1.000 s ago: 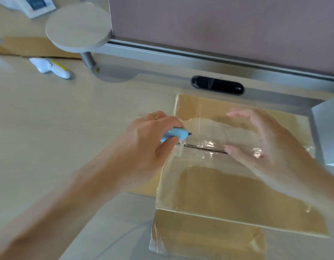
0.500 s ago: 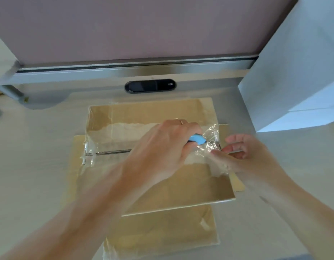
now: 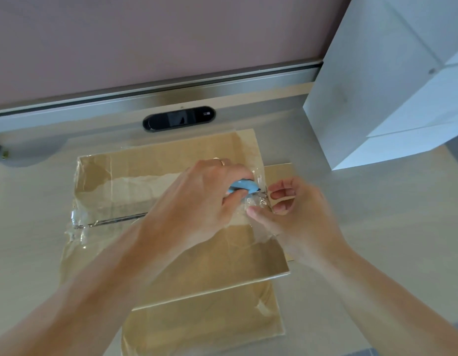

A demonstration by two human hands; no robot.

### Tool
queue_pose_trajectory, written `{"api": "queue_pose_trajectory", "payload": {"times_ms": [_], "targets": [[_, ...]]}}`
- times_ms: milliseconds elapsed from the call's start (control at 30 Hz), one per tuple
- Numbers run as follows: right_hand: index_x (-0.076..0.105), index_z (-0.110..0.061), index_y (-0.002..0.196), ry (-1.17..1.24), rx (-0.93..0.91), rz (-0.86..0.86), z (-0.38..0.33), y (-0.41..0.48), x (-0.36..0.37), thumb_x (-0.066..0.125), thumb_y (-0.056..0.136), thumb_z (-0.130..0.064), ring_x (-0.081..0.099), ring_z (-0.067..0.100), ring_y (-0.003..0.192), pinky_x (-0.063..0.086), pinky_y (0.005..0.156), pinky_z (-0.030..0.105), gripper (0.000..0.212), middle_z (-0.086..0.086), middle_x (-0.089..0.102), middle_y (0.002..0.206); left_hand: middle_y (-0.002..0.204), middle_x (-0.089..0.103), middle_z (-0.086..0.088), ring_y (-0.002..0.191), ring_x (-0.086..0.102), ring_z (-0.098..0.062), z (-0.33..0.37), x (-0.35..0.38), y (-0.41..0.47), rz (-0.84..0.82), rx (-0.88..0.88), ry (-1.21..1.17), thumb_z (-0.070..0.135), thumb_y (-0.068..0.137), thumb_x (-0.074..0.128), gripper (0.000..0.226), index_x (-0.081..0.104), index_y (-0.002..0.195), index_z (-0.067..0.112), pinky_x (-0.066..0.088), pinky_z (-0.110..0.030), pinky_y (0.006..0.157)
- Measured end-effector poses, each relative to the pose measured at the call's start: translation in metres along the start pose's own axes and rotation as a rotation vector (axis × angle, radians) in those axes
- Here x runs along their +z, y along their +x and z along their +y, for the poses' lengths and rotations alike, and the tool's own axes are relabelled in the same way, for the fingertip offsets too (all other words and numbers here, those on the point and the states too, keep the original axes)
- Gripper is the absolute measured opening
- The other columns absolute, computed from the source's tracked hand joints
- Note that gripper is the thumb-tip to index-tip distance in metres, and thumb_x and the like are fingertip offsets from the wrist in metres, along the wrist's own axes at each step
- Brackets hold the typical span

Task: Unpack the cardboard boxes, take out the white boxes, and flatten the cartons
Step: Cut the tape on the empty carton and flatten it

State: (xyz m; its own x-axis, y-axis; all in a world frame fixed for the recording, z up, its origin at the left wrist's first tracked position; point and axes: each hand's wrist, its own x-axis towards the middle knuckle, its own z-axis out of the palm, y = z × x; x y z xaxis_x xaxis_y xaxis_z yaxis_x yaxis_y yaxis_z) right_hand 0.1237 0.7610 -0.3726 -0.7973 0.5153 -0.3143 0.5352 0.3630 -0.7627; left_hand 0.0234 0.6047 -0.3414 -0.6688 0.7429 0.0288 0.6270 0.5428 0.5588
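Head view: our left hand (image 3: pixel 197 201) grips the cutter (image 3: pixel 242 187), which has run the seam of the carton (image 3: pixel 209 265) to its right edge, so the seal looks slit. Our right hand (image 3: pixel 299 219) pinches loose tape (image 3: pixel 256 201) there. The carton lies on the desk (image 3: pixel 30 201), ready for opening.

A pale desk (image 3: pixel 30 227) carries a taped cardboard box (image 3: pixel 222 265) under the left hand (image 3: pixel 197 201) and right hand (image 3: pixel 297 217). A white box (image 3: pixel 377 98) stands beyond the right hand, a black oval panel (image 3: pixel 179 118) beyond both.
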Motion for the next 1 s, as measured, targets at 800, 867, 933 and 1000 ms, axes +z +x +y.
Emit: {"api": "queue_pose_trajectory", "payload": {"times_ms": [800, 867, 933, 1000], "targets": [[0.059, -0.037, 0.106, 0.139, 0.043, -0.027, 0.027, 0.004, 0.009, 0.085, 0.077, -0.051, 0.056, -0.002, 0.07, 0.042, 0.065, 0.018, 0.042, -0.014, 0.063, 0.093, 0.093, 0.056, 0.01, 0.081, 0.061, -0.02, -0.004, -0.008, -0.006, -0.08, -0.001, 0.241, 0.027, 0.102, 0.053, 0.017, 0.069, 0.107, 0.03, 0.054, -0.041, 0.07], [0.06, -0.036, 0.105, 0.155, 0.045, -0.025, 0.029, 0.005, 0.01, 0.085, 0.078, -0.049, 0.055, 0.0, 0.068, 0.04, 0.064, 0.017, 0.04, -0.013, 0.063, 0.093, 0.093, 0.055, 0.011, 0.082, 0.061, -0.02, -0.012, -0.013, -0.011, -0.092, -0.028, 0.238, 0.028, 0.102, 0.053, 0.018, 0.068, 0.109, 0.032, 0.054, -0.041, 0.071], [0.061, -0.034, 0.105, 0.168, 0.042, -0.023, 0.03, 0.005, 0.011, 0.085, 0.078, -0.047, 0.054, 0.003, 0.068, 0.04, 0.065, 0.017, 0.038, -0.012, 0.063, 0.092, 0.092, 0.054, 0.012, 0.083, 0.06, -0.018, -0.021, -0.019, -0.019, -0.104, -0.055, 0.219, 0.03, 0.101, 0.053, 0.018, 0.068, 0.11, 0.033, 0.053, -0.041, 0.072], [0.062, -0.033, 0.105, 0.188, 0.037, -0.021, 0.032, 0.005, 0.012, 0.085, 0.079, -0.046, 0.054, 0.004, 0.068, 0.041, 0.067, 0.021, 0.037, -0.014, 0.063, 0.09, 0.091, 0.055, 0.012, 0.083, 0.06, -0.018, -0.027, -0.025, -0.026, -0.105, -0.065, 0.217, 0.03, 0.101, 0.054, 0.019, 0.069, 0.111, 0.034, 0.053, -0.041, 0.073]]}}
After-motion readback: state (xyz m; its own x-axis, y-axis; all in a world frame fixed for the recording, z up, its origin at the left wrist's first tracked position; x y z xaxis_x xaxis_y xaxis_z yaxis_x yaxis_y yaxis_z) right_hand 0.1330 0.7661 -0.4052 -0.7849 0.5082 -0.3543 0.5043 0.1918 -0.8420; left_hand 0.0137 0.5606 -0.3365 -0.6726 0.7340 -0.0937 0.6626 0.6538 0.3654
